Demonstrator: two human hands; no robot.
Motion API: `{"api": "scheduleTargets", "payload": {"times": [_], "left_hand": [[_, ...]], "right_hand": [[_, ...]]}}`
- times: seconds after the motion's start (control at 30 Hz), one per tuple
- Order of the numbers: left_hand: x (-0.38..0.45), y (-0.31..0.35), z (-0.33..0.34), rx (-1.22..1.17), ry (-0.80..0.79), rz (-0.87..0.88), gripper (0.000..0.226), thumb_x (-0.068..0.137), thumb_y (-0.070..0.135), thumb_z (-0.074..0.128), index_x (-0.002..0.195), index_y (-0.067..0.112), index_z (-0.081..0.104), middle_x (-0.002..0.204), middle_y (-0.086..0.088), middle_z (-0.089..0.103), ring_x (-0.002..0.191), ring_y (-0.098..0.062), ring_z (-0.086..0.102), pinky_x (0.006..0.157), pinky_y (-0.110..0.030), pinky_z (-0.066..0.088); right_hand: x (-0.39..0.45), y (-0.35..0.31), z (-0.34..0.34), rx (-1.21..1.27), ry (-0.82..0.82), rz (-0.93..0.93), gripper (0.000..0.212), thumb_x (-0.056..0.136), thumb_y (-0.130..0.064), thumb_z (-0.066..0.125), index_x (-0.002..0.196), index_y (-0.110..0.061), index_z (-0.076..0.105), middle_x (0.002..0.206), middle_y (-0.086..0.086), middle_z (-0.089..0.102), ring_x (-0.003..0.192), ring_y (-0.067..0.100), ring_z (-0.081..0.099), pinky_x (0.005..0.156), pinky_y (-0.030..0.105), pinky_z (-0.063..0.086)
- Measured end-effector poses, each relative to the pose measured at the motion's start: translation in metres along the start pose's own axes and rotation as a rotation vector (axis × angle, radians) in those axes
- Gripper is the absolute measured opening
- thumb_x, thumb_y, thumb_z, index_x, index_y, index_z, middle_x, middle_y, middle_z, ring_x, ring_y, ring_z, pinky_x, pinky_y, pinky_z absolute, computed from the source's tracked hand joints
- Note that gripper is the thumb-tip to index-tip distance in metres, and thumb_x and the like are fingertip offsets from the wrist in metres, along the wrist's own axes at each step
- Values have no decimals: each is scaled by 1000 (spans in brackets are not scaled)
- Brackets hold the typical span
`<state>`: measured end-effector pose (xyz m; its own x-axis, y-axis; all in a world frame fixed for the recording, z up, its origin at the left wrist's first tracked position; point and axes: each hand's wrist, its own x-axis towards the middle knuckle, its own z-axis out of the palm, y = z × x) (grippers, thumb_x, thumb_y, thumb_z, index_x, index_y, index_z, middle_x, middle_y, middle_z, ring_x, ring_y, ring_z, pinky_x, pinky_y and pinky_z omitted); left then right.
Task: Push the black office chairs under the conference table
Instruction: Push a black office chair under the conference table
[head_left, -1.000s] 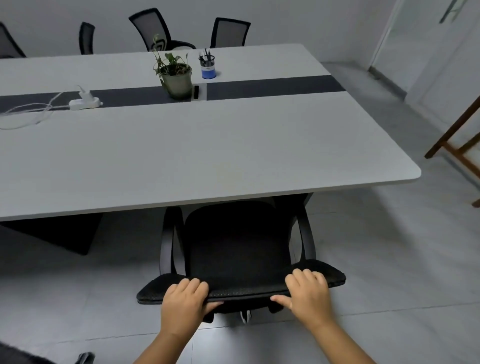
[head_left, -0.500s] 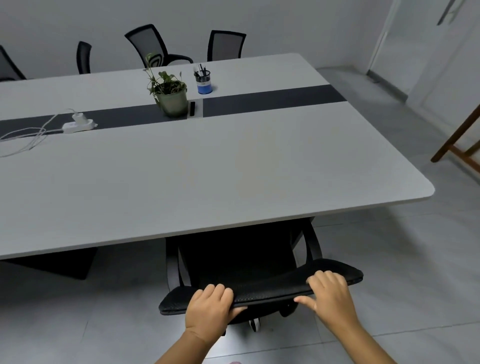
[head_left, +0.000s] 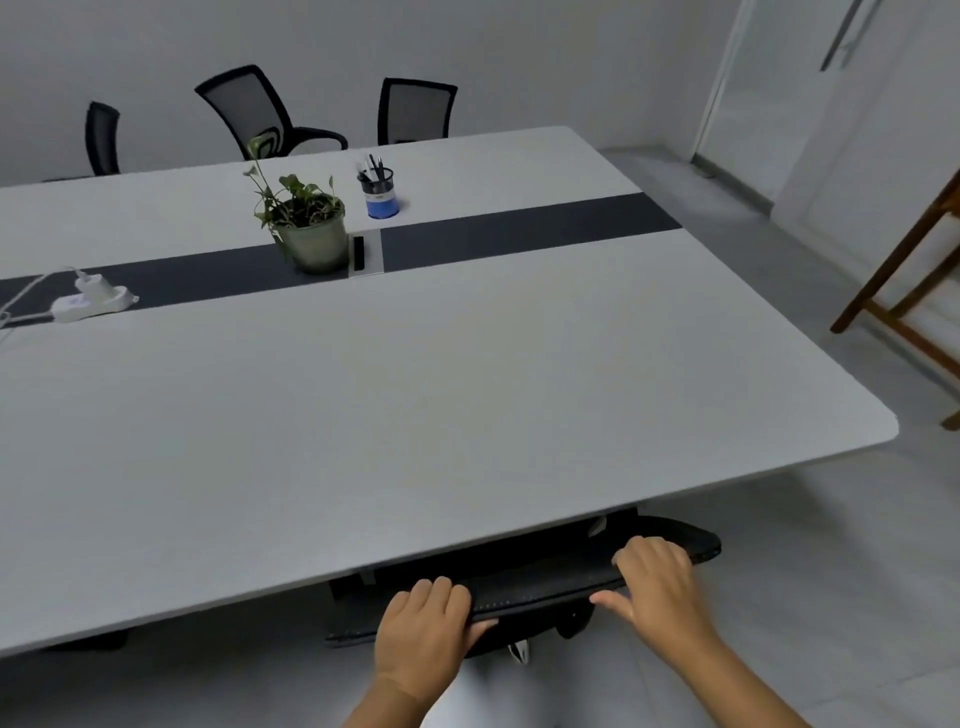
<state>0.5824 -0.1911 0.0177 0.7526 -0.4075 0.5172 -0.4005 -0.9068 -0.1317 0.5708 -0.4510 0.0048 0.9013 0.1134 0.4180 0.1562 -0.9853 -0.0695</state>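
Gripping the top rail of the black office chair, left hand and right hand sat curled over it side by side, rail parallel to the conference table edge, seat already underneath, straight ahead.

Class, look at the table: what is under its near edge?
Under the table sits a black chair; only its backrest top shows, gripped by the left hand and right hand. Seat and wheels are hidden.
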Motion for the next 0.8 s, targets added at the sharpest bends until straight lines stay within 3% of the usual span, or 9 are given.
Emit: {"api": "scheduleTargets", "payload": {"times": [0.2,0.47,0.53,0.6,0.67,0.73,0.8], "left_hand": [[7,-9,18,-9,57,0,42,91,51,21,66,19,30,45,1,45,59,-21,24,53,-29,17],[8,-10,15,-36,40,3,44,92,52,20,65,18,30,46,3,46,58,-17,22,54,-27,18],[8,-7,12,-59,26,-41,45,90,55,23,66,19,31,47,4,47,59,-15,24,54,-26,19],[6,-3,6,-122,-3,-152,46,87,61,25,69,20,36,54,4,54,65,-13,32,58,-24,24],[0,12,-6,-221,-5,-359,47,86,63,25,81,21,46,76,3,64,84,-13,45,75,-23,32],[-17,43,-24,-325,1,-646,41,89,56,27,94,23,51,102,6,57,103,-14,45,94,-22,29],[-43,84,-42,-482,46,-1002,30,88,50,34,100,30,52,108,20,49,110,6,39,92,-15,32]], "right_hand": [[21,3,11,-13,47,-70,47,77,-68,28,72,-22,34,59,-3,53,66,16,30,60,28,19],[22,2,3,63,-80,-55,70,86,-67,16,60,-14,54,59,1,55,67,16,32,59,28,21],[21,0,-2,112,-133,-34,73,86,-67,14,62,-14,58,62,1,57,69,15,34,62,25,29],[22,-3,-11,203,-221,-24,72,86,-67,13,69,-15,61,67,1,62,73,13,38,61,28,40],[25,-8,-21,349,-249,-85,62,87,-64,15,83,-19,57,81,1,65,83,12,44,69,29,40],[25,-15,-25,526,-248,-254,49,89,-59,20,95,-21,51,101,-2,58,96,14,46,81,28,35],[19,-26,-26,710,-310,-463,43,90,-54,26,102,-20,50,111,-5,49,106,14,46,95,21,29]]}}
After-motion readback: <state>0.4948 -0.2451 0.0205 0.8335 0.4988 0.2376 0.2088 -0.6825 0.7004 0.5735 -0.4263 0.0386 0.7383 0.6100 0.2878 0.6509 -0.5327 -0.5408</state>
